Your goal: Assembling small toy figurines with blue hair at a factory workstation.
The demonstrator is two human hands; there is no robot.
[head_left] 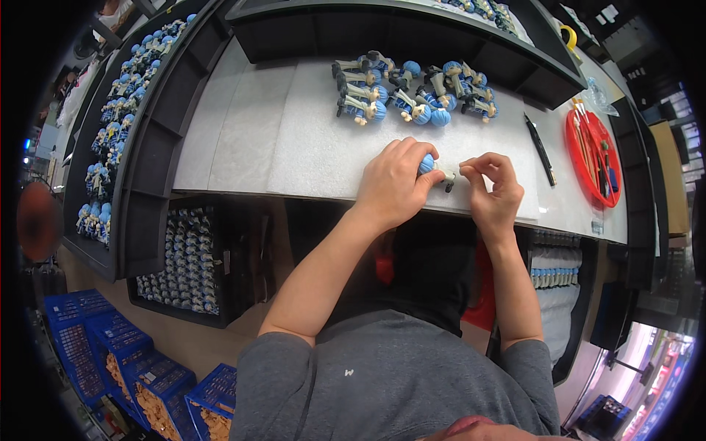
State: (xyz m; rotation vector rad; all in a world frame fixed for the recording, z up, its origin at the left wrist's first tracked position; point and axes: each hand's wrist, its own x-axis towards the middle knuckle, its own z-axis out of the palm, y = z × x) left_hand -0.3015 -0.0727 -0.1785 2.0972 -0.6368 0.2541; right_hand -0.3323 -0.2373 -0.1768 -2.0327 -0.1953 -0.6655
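Near the table's front edge, my left hand (393,184) is closed around a small figurine (426,164) with blue hair. Its pale body and dark feet stick out toward the right, while my fingers cover most of the rest. Just beyond those feet is my right hand (498,187), thumb and fingertips pinched together. Whether anything tiny sits in that pinch cannot be made out. Both hands are over a white foam sheet (309,151). Farther back on the sheet lies a group of similar blue-haired figurines (368,92), most of them on their sides.
A black pen (540,149) lies right of the sheet, beside a red tray (570,140) of brushes. Black crates stand at the back (412,38) and left (147,140), the left one holding figurines. Filled trays (184,268) sit below the table; blue baskets (110,334) stand at lower left.
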